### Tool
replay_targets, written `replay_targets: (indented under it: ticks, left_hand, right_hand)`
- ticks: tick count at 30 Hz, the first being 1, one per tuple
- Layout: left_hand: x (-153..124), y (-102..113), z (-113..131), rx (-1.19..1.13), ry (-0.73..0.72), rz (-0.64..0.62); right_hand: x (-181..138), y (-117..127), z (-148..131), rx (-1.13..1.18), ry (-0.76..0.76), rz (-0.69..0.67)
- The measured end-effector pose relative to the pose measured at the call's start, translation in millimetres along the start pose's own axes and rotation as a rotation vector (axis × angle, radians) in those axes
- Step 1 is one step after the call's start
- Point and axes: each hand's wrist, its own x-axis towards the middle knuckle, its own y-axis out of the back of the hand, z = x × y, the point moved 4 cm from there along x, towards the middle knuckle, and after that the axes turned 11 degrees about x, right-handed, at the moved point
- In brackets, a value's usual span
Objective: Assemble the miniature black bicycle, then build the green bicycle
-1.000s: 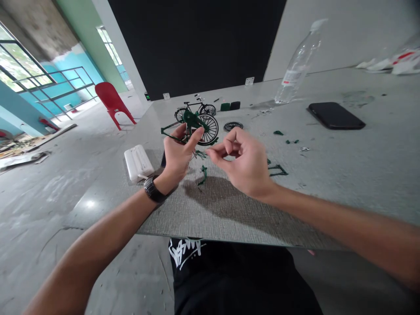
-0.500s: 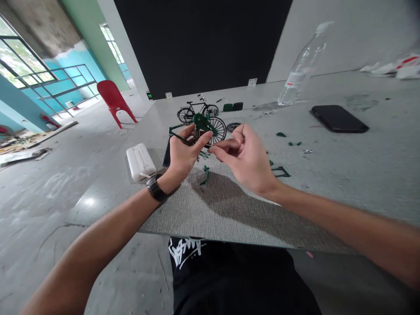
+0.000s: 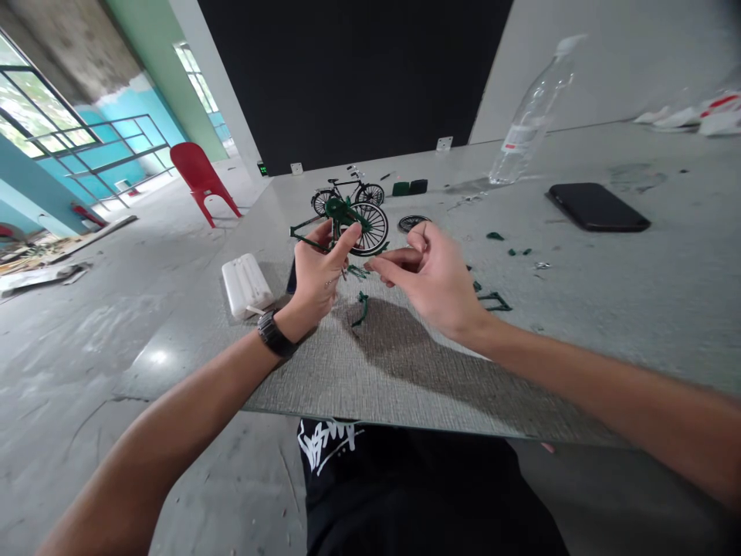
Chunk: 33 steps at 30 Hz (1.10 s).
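Note:
My left hand (image 3: 316, 274), with a black watch on its wrist, is closed on a green model bicycle frame (image 3: 347, 220) that carries one spoked wheel. It holds the frame up above the grey table (image 3: 579, 309). My right hand (image 3: 437, 278) is just to the right of it, thumb and fingers pinched together; what they pinch is too small to make out. Below the hands lie small green parts (image 3: 362, 307). A finished black model bicycle (image 3: 347, 191) stands farther back, and a loose wheel (image 3: 412, 223) lies near it.
A white box (image 3: 246, 286) lies left of my left hand. A black phone (image 3: 596, 207) and a clear plastic bottle (image 3: 529, 116) are at the right and back. More green bits (image 3: 492, 300) lie right of my right hand. A red chair (image 3: 200, 179) stands on the floor at the left.
My right hand moved closer to the left hand and the frame, its pinch now almost touching the left thumb. The frame shifted slightly in my left hand.

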Motion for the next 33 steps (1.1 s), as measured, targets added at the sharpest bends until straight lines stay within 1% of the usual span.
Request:
replay_targets:
  ticks: [4, 10, 15, 18, 24, 29, 31, 33]
  left_hand:
    - [-0.8, -1.9, 0.3, -0.067, 0.052, -0.044]
    - [-1.2, -2.3, -0.6, -0.144, 0.13, -0.058]
    - [-3.9, -6.2, 1.7, -0.187, 0.142, -0.157]
    - [-6.2, -9.2, 4.6, -0.197, 0.153, -0.184]
    - [-5.6, -10.4, 5.5, -0.233, 0.162, -0.201]
    - [-2.6, -5.9, 1.9, -0.219, 0.203, -0.158]
    - [-2.3, -5.0, 1.3, -0.219, 0.218, -0.148]
    - [-2.8, -5.6, 1.3, -0.233, 0.224, -0.165]
  right_hand:
    - [2.3, 1.8, 4.5, 0.054, -0.084, 0.006]
    - [3.1, 5.4, 13.5, 0.12, -0.162, 0.004]
    - [4.3, 6.3, 16.1, 0.173, -0.21, -0.01]
    - [5.0, 6.1, 17.9, 0.211, -0.241, -0.035]
    - [1.6, 2.6, 26.9, 0.293, -0.324, -0.047]
    - [-4.1, -2.0, 34.7, 0.285, -0.385, -0.107]
    - [-5.4, -3.3, 36.4, 0.289, -0.393, -0.134]
    - [-5.7, -3.7, 37.1, 0.293, -0.384, -0.145]
